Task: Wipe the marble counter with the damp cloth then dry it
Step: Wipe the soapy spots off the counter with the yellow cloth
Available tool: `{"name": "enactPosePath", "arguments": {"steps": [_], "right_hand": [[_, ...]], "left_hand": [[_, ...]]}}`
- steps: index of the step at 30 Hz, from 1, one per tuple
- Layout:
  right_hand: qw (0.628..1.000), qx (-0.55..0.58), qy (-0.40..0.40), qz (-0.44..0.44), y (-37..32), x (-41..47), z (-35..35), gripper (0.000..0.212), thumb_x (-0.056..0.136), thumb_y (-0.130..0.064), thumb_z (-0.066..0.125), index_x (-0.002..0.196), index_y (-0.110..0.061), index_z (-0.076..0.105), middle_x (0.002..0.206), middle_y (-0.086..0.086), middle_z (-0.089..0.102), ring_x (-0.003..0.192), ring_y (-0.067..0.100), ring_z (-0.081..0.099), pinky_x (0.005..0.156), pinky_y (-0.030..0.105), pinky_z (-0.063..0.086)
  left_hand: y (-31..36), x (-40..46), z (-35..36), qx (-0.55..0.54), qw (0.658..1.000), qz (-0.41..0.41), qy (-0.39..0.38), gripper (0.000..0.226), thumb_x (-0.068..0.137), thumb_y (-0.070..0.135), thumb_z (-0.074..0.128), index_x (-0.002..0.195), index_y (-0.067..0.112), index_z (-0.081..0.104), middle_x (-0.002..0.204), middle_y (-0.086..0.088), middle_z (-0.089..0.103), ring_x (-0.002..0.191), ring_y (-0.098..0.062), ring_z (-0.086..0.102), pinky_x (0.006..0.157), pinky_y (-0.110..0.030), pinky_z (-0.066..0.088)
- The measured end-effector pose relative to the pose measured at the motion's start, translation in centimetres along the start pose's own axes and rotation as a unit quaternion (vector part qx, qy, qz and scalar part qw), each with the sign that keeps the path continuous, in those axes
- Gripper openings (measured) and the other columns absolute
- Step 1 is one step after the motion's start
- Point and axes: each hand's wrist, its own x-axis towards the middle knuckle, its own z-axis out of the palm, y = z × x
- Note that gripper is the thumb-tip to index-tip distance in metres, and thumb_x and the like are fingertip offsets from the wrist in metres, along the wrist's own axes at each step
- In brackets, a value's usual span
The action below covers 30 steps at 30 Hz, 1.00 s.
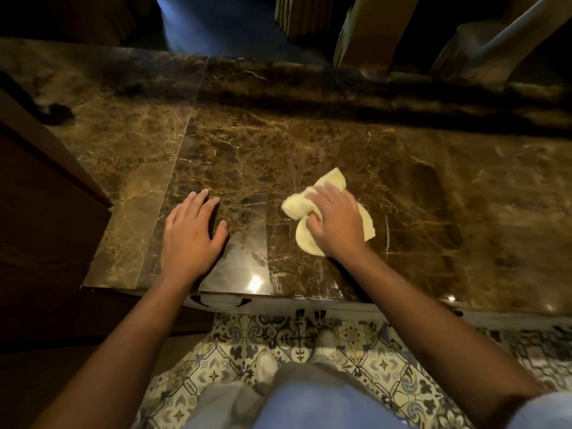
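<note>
Pressing yellow cloth (pixel 322 212) on marble counter (pixel 278 144), right hand (pixel 335 221) clutching it, left hand (pixel 190 232) flat, fingers spread

I can read no text, label, brand, number or sign anywhere in view. The marble counter (pixel 278 134) under my hands shows only natural veining. The yellow cloth (pixel 312 236) right of centre carries no tag or print. The floor tiles (pixel 371 345) along the bottom of the frame bear ornamental patterns only, no lettering.
</note>
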Motion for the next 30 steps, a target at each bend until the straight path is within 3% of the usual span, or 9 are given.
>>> {"name": "enactPosePath", "arguments": {"steps": [4, 9, 13, 16, 19, 22, 26, 30], "right_hand": [[0.999, 0.040, 0.016, -0.015, 0.7, -7.5, -2.3, 0.033, 0.080, -0.015, 0.069, 0.112, -0.018, 0.074, 0.122, 0.002, 0.072, 0.120, 0.025, 0.062, 0.102, 0.045, 0.047], [0.983, 0.047, 0.155, 0.082, 6.3, -9.0, -7.8, 0.035, 0.087, -0.023, 0.058, 0.119, -0.017, 0.071, 0.122, 0.003, 0.071, 0.113, 0.020, 0.061, 0.094, 0.030, 0.044], [0.967, 0.078, 0.187, 0.156, 11.0, -8.7, -8.5, 0.034, 0.096, -0.019, 0.056, 0.128, -0.021, 0.066, 0.129, 0.000, 0.068, 0.118, 0.020, 0.061, 0.101, 0.044, 0.050], [0.962, 0.088, 0.190, 0.174, 11.4, -7.5, -6.6, 0.034, 0.087, -0.016, 0.057, 0.118, -0.015, 0.072, 0.127, 0.003, 0.070, 0.120, 0.021, 0.061, 0.105, 0.044, 0.049], [0.961, 0.146, 0.173, 0.162, 9.2, -5.0, -5.2, 0.033, 0.077, -0.013, 0.061, 0.106, -0.019, 0.076, 0.118, -0.010, 0.068, 0.116, 0.005, 0.058, 0.106, 0.033, 0.047], [0.973, 0.175, 0.114, 0.100, 5.1, -3.1, -3.2, 0.034, 0.074, -0.011, 0.063, 0.104, -0.016, 0.077, 0.117, -0.009, 0.068, 0.120, 0.009, 0.059, 0.107, 0.025, 0.042], [0.977, 0.209, 0.041, 0.020, -0.6, -3.5, -0.8, 0.035, 0.073, -0.009, 0.066, 0.105, -0.014, 0.079, 0.119, 0.003, 0.074, 0.119, 0.016, 0.063, 0.107, 0.026, 0.042], [0.970, 0.240, 0.013, -0.031, -3.7, -5.5, 0.3, 0.034, 0.072, -0.007, 0.069, 0.104, -0.015, 0.078, 0.115, 0.002, 0.076, 0.116, 0.016, 0.063, 0.105, 0.031, 0.044]], "left_hand": [[0.6, 0.3, -0.1, 0.020, 1.000, -0.004, -0.007, 0.053, 0.101, 0.036, 0.059, 0.147, 0.011, 0.053, 0.159, -0.012, 0.046, 0.151, -0.031, 0.036, 0.122, -0.052, 0.026], [1.6, 3.2, -0.6, 0.024, 0.999, -0.033, -0.007, 0.047, 0.098, 0.036, 0.060, 0.133, 0.004, 0.062, 0.139, -0.021, 0.057, 0.136, -0.038, 0.048, 0.114, -0.058, 0.035], [1.1, 3.4, 0.3, 0.008, 0.999, -0.028, 0.021, 0.045, 0.099, 0.033, 0.059, 0.136, 0.007, 0.059, 0.146, -0.017, 0.052, 0.144, -0.035, 0.041, 0.120, -0.054, 0.026], [0.9, 3.3, 1.0, 0.012, 0.999, -0.021, 0.043, 0.043, 0.099, 0.034, 0.058, 0.134, 0.009, 0.059, 0.146, -0.015, 0.052, 0.144, -0.033, 0.041, 0.118, -0.054, 0.026], [0.8, 3.4, 1.2, 0.019, 0.998, -0.020, 0.049, 0.042, 0.098, 0.034, 0.057, 0.133, 0.010, 0.059, 0.146, -0.014, 0.052, 0.144, -0.032, 0.041, 0.117, -0.053, 0.027], [0.8, 3.5, 1.1, 0.018, 0.998, -0.022, 0.050, 0.043, 0.099, 0.035, 0.056, 0.133, 0.010, 0.058, 0.147, -0.014, 0.051, 0.144, -0.032, 0.040, 0.118, -0.052, 0.026], [0.8, 3.6, 1.1, 0.007, 0.999, -0.018, 0.050, 0.043, 0.098, 0.033, 0.059, 0.133, 0.007, 0.059, 0.147, -0.016, 0.052, 0.145, -0.035, 0.041, 0.121, -0.052, 0.025], [0.8, 3.6, 1.2, 0.001, 0.999, -0.022, 0.050, 0.045, 0.097, 0.033, 0.060, 0.134, 0.008, 0.059, 0.147, -0.016, 0.053, 0.145, -0.035, 0.041, 0.122, -0.052, 0.025]]}}
